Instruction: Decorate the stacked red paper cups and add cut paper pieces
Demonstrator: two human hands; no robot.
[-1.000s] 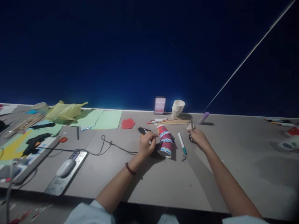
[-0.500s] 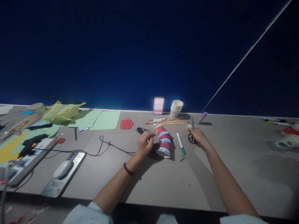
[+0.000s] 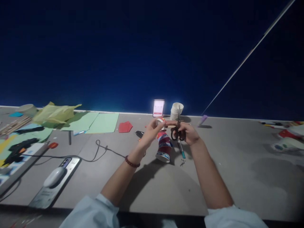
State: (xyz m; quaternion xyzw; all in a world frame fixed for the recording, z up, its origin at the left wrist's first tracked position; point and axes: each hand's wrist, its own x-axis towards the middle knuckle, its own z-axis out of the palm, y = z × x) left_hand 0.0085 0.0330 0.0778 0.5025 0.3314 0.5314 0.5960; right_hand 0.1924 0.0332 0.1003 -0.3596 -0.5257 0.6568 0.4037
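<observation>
My left hand (image 3: 150, 131) is raised above the grey table (image 3: 237, 171) and pinches a small white roll of tape (image 3: 160, 121). My right hand (image 3: 188, 133) grips dark-handled scissors (image 3: 177, 132) with the blades pointing up. A short strip seems to run between the roll and my right fingers. Just below both hands a red and blue patterned paper cup (image 3: 164, 146) lies on its side. A teal-tipped marker (image 3: 181, 150) lies to its right.
A stack of white cups (image 3: 177, 110) and a small card (image 3: 158, 108) stand at the back edge, a purple stick (image 3: 201, 120) to their right. Red paper (image 3: 125, 126), green sheets (image 3: 102, 123), a cable (image 3: 102, 150), a white mouse (image 3: 53, 174) and a black glue gun (image 3: 19, 147) lie left.
Both hands rose off the table and came together above the cup. My right hand lifted the scissors; my left hand now holds the tape roll. The view shifted slightly to the right.
</observation>
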